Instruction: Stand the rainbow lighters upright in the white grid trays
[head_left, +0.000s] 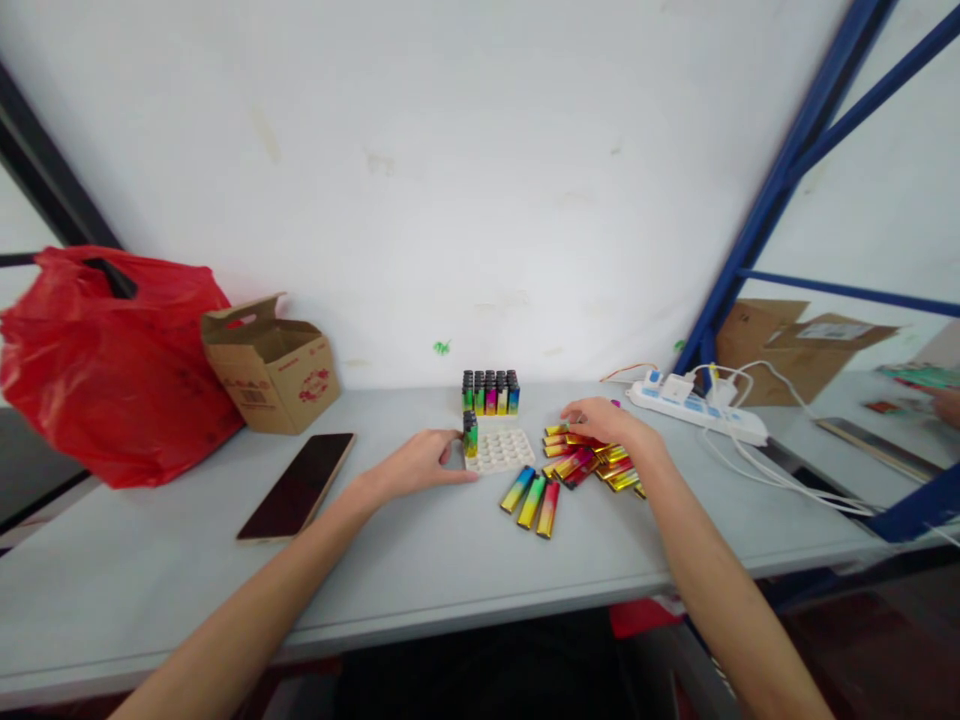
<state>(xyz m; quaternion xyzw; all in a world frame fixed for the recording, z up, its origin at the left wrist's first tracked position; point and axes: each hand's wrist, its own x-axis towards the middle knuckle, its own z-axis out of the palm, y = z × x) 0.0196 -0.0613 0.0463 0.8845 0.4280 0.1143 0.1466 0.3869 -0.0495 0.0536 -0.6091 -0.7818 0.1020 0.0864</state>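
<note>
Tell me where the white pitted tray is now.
In the head view, the white pitted tray lies just right of centre, between the left hand and the pile of lighters, in front of the rear lighter block.

You have two hands (pixel 420 462), one white tray (pixel 502 455), one phone (pixel 300 488), one red bag (pixel 112 365), one power strip (pixel 694 412) and two cardboard boxes (pixel 289 382). Three lighters (pixel 532 502) lie together in front of you, and five make the front row of the rear block (pixel 491 400). You cannot count the pile (pixel 577 465), the block's other rows or the lighters standing in the tray exactly, because they overlap.
</note>
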